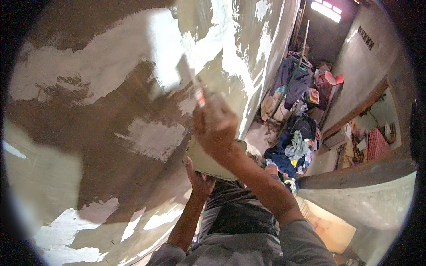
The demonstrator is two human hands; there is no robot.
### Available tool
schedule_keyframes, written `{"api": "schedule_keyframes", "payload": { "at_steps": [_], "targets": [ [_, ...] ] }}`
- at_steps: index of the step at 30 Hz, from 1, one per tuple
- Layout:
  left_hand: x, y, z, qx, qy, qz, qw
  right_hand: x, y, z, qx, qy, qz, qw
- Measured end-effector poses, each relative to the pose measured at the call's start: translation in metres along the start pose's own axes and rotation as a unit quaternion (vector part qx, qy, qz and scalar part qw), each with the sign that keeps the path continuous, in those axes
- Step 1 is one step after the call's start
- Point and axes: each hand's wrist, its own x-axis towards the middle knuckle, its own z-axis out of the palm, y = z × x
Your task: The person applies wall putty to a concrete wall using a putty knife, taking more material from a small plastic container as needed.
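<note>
My right hand [216, 124] is closed around the handle of a putty knife [199, 96], which looks red and white and is partly blurred. The knife's blade is up against or close to the wall [106, 146], beside a bright white patch of filler [164, 48]; whether it touches I cannot tell. Below, my left hand [200, 181] grips the edge of a flat, pale greenish board [215, 166] with rounded corners. My right forearm crosses over that board and hides part of it.
Clothes hang at the far right [293, 82], near a red plastic chair [333, 79]. A heap of clothes [297, 146] lies on the floor below them. Farther right is a framed opening [395, 133], and a cream-coloured box-like object [330, 228] stands at lower right.
</note>
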Motion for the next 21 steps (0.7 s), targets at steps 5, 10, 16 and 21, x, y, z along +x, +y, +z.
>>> {"api": "schedule_keyframes", "payload": {
  "at_steps": [5, 10, 16, 21],
  "targets": [
    [-0.005, 0.004, 0.015, -0.005, 0.017, 0.014, 1.0, 0.036, 0.028, -0.008, 0.018, -0.018, 0.11, 0.994],
    [-0.005, 0.0, 0.019, -0.005, 0.024, 0.012, 1.0, 0.027, 0.007, 0.003, 0.057, -0.015, 0.039, 0.997],
    [-0.005, -0.003, 0.018, 0.047, 0.018, 0.01, 0.999, 0.011, -0.004, -0.016, 0.103, -0.014, 0.083, 0.991],
    [-0.006, -0.003, 0.016, 0.141, 0.007, 0.045, 0.989, 0.033, 0.016, -0.012, 0.064, -0.011, 0.139, 0.988]
  ]
}}
